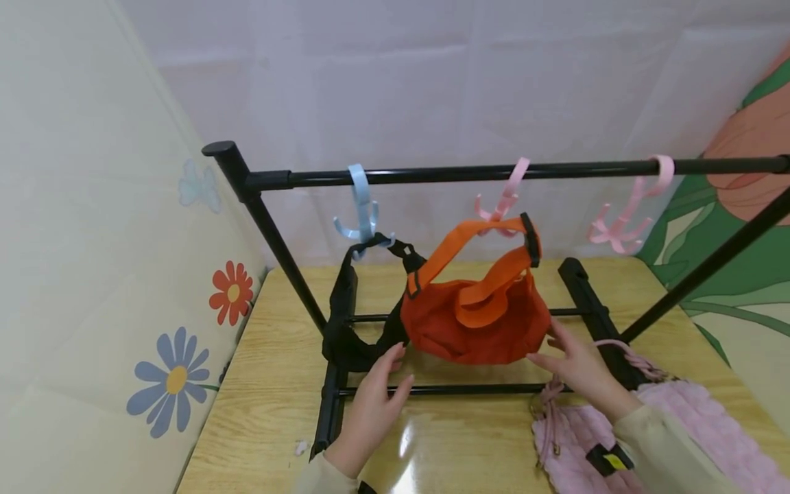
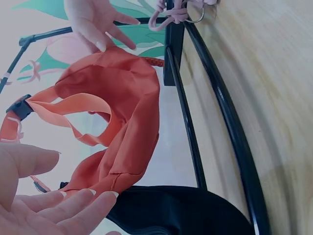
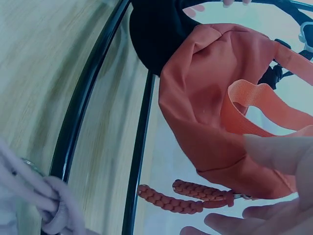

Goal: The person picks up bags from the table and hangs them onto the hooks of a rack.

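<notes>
An orange-red waist bag (image 1: 432,322) hangs by its orange strap from a pink hook (image 1: 511,189) on a black rail. My left hand (image 1: 378,405) is just below the bag's left end, fingers extended and thumb apart. In the left wrist view, its fingertips (image 2: 88,193) are right at the fabric. At the bag's other end is my right hand (image 1: 583,370), its fingers loosely spread against the side. Braided orange zipper pulls (image 3: 171,203) dangle near that hand in the right wrist view. To the left, a black waist bag (image 1: 348,346) hangs from a blue hook (image 1: 363,206).
A second pink hook (image 1: 620,219) is farther right on the black rack rail (image 1: 420,176). A fluffy pink bag (image 1: 697,418) with rope handles lies on the wooden table (image 1: 247,412) at front right. Two low crossbars run behind and below the bags.
</notes>
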Demonstrator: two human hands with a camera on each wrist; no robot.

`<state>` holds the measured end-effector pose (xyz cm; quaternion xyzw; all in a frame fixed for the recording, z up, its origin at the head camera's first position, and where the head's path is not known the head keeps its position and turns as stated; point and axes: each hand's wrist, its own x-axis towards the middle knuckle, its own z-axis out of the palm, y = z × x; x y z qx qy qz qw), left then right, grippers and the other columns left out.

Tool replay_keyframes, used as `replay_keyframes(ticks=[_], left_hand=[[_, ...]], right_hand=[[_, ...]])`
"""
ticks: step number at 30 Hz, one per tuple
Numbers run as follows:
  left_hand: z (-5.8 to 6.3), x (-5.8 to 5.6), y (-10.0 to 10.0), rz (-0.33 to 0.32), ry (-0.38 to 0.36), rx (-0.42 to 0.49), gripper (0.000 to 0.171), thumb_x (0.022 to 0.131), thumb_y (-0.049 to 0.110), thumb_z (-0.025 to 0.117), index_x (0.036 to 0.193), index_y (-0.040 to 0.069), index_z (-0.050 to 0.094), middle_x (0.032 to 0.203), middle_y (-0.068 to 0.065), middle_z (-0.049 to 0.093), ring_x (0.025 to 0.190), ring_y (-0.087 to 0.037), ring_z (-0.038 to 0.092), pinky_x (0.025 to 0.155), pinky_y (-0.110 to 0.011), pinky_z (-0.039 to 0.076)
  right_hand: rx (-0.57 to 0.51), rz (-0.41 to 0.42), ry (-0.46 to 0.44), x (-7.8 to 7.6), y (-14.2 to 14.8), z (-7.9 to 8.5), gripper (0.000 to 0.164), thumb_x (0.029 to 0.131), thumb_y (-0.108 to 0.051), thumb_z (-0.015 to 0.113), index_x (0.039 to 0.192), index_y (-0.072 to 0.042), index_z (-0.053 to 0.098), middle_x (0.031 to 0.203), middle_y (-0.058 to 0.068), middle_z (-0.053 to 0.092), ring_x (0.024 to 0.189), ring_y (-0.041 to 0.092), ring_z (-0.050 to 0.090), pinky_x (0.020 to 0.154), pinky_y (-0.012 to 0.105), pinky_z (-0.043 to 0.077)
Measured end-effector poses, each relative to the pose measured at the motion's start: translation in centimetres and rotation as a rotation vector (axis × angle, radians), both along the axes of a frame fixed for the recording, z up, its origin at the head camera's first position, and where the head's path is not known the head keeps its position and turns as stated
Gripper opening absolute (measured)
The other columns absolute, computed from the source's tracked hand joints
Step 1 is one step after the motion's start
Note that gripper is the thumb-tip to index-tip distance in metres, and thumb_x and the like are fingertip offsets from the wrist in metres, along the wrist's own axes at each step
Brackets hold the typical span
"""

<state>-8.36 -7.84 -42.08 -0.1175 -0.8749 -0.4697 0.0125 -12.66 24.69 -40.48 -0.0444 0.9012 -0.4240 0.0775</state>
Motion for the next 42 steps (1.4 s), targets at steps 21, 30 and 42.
replay_keyframes(ticks=[21, 30, 42], left_hand=[[-0.7, 0.7, 0.0, -0.009, 0.032, 0.025, 0.04, 0.098, 0.012, 0.064, 0.135, 0.001, 0.056, 0.131, -0.016, 0.063, 0.115, -0.034, 0.062, 0.091, -0.048, 0.054], [-0.9, 0.9, -0.2, -0.014, 0.01, 0.044, 0.041, 0.099, 0.015, 0.064, 0.136, 0.001, 0.055, 0.131, -0.016, 0.063, 0.115, -0.036, 0.062, 0.092, -0.05, 0.053], [-1.5, 1.0, -0.2, -0.021, -0.012, 0.056, 0.039, 0.098, 0.016, 0.065, 0.133, -0.001, 0.057, 0.128, -0.018, 0.064, 0.108, -0.036, 0.063, 0.08, -0.035, 0.055]], right_hand=[[0.108, 0.09, 0.071, 0.2, 2.9, -1.8, 0.079, 0.089, 0.0, 0.07, 0.146, 0.023, 0.021, 0.138, 0.052, 0.033, 0.095, 0.049, 0.062, 0.08, 0.054, 0.054], [0.168, 0.066, 0.027, -0.4, 4.0, -2.2, 0.077, 0.088, -0.002, 0.071, 0.146, 0.02, 0.025, 0.14, 0.05, 0.032, 0.112, 0.057, 0.054, 0.091, 0.069, 0.044], [0.219, 0.071, -0.018, -0.8, 5.0, -2.6, 0.078, 0.088, -0.006, 0.071, 0.147, 0.019, 0.026, 0.136, 0.046, 0.042, 0.115, 0.058, 0.052, 0.091, 0.068, 0.044]])
